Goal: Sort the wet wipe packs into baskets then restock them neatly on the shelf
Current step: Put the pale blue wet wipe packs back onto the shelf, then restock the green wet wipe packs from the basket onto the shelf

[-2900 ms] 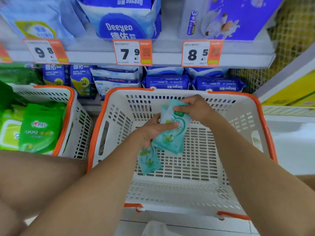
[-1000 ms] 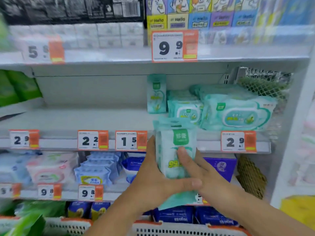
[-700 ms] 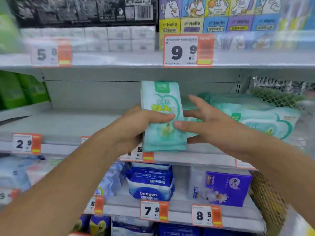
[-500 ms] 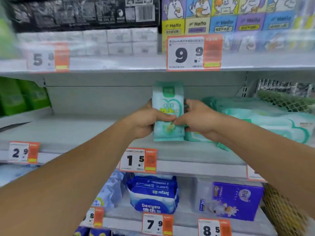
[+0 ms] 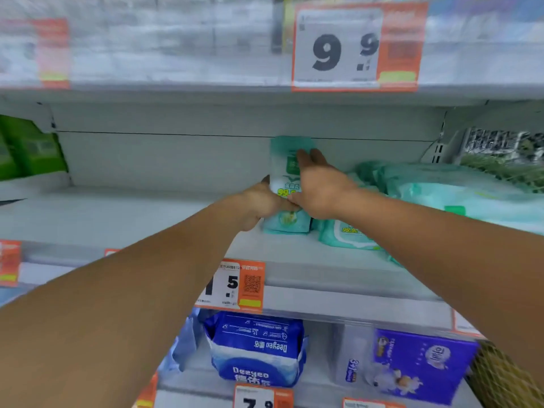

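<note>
Small teal wet wipe packs stand upright on the grey shelf, deep toward its back wall. My left hand grips their lower left side. My right hand lies against their front and right side, fingers stretched up over the top pack. Flat teal packs lie just right of them, and larger teal packs are stacked further right. No basket is in view.
Green packs stand at the shelf's far left, with bare shelf between them and the teal packs. A 1.5 price tag hangs on the shelf lip. Below are a blue Deeyeo pack and a purple box. Yellow netting is at lower right.
The packs came out of the basket and up to the shelf. Since half a second ago both hands have pushed them deeper onto the shelf, and my right fingers have straightened over the pack's front.
</note>
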`<state>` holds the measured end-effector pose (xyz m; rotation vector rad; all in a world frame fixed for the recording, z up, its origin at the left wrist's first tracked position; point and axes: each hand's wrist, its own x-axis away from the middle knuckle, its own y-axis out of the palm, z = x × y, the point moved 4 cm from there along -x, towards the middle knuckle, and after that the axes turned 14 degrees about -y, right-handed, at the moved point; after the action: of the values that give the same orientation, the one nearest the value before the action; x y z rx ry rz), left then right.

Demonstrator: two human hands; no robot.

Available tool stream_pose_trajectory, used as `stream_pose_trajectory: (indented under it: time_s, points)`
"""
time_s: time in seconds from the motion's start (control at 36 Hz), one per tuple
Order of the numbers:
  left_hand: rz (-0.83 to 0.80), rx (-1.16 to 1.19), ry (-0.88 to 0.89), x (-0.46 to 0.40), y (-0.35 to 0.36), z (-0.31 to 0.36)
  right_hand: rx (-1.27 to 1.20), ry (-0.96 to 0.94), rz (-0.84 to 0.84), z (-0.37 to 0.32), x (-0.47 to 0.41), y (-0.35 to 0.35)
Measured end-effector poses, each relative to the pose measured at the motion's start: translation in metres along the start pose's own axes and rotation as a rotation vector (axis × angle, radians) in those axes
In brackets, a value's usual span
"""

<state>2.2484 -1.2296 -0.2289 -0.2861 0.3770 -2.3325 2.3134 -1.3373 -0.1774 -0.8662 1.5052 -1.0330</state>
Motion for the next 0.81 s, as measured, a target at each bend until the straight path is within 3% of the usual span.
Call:
stream_pose_trajectory:
  time_s: [0.17,0.36,0.47,0.81]
  points:
    - [-0.096,-0.07,-0.126,0.008,-0.003,0.0,0.094,0.048,-0.014,0.0,-0.009,-0.005]
    - [0.127,-0.097,-0.045,0.015,-0.008,0.001,0.073,0.041,0.047,0.008,0.001,-0.011]
    - [0.164,-0.124,-0.059,0.03,-0.01,-0.002,0.119,-0.04,0.118,0.0,0.02,-0.019]
    - [0.335,-0.428,-0.012,0.093,-0.022,0.017,0.012,0.024,0.102,-0.014,0.053,-0.024]
